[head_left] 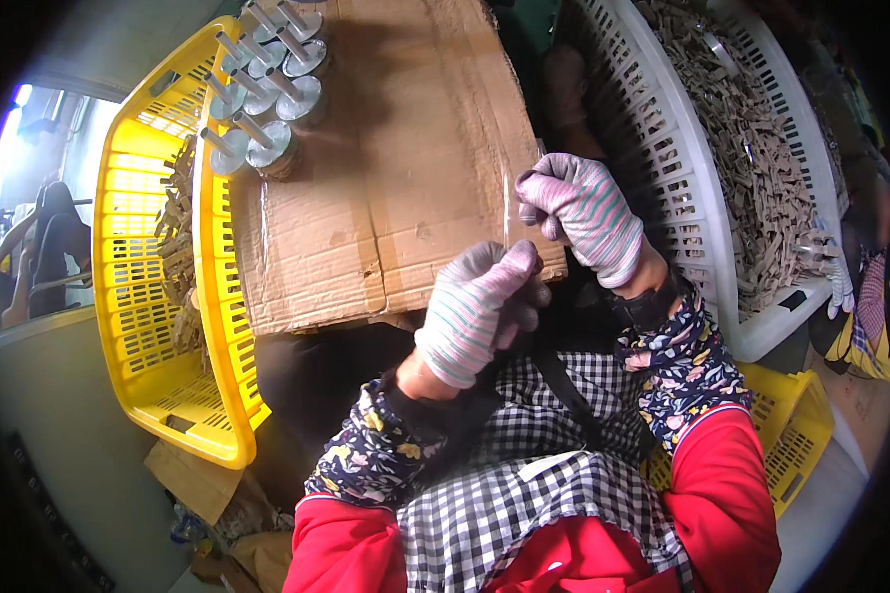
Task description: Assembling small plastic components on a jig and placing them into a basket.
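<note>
My left hand [482, 308], in a pale striped glove, is closed over the near right edge of the cardboard sheet [405, 178]. Its thumb and fingers are pressed together at the tips. My right hand [585, 212], gloved alike, sits slightly farther off and to the right, fingers curled into a pinch. Whatever either hand holds is hidden or too small to make out. A thin pale strip [507, 203] shows just above the left fingertips; I cannot tell whether it is held or lies on the cardboard. Several metal discs with upright rods [270, 143] stand at the cardboard's far left.
A yellow plastic crate [222, 326] holding brownish pieces [176, 247] stands at the left. On the right, a white crate [697, 212] is filled with many small clip-like pieces [756, 168]. Another yellow crate [796, 435] is low at the right, beside my arm.
</note>
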The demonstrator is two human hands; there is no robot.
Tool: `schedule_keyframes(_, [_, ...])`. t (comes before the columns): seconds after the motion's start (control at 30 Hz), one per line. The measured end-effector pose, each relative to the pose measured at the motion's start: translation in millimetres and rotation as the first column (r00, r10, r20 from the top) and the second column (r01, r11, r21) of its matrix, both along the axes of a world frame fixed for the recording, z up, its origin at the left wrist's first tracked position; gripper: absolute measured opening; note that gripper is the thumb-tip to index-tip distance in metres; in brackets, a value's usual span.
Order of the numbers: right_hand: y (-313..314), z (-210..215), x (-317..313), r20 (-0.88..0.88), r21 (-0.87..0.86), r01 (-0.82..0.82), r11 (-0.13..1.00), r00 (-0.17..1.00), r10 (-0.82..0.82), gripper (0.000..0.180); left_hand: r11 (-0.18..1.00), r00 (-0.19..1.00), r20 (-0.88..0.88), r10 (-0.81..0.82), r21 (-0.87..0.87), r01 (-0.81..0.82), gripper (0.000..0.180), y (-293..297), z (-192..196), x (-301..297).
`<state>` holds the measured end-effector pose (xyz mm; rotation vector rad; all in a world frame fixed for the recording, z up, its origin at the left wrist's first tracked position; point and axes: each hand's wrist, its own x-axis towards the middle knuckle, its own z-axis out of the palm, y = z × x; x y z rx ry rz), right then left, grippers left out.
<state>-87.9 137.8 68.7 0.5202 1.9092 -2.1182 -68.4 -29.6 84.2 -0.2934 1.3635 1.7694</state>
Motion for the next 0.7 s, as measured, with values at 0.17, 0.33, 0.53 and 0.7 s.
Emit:
schedule_keyframes(0.17, [0,-6,5,0.058,-0.083,0.054,0.995,0.997,-0.049,0.003,0.995,0.994,0.035,0.100,0.026,-0.101,0.030,10,-7,22])
schedule_keyframes(0.33, [3,-12,10,0.132,-0.161,0.053,0.985,0.991,-0.032,0.005,0.992,0.992,0.036,0.121,0.018,-0.122,0.028,8,-15,27])
schedule_keyframes(0.53, [10,3,7,0.127,-0.371,-0.018,0.928,0.989,0.070,0.014,0.989,0.990,-0.013,0.140,-0.042,-0.140,0.027,10,-10,31])
schedule_keyframes(0.7, [-13,1,9,0.013,-0.041,-0.189,0.981,0.982,0.190,0.012,0.988,0.988,-0.050,0.144,-0.043,-0.146,0.025,8,-13,35])
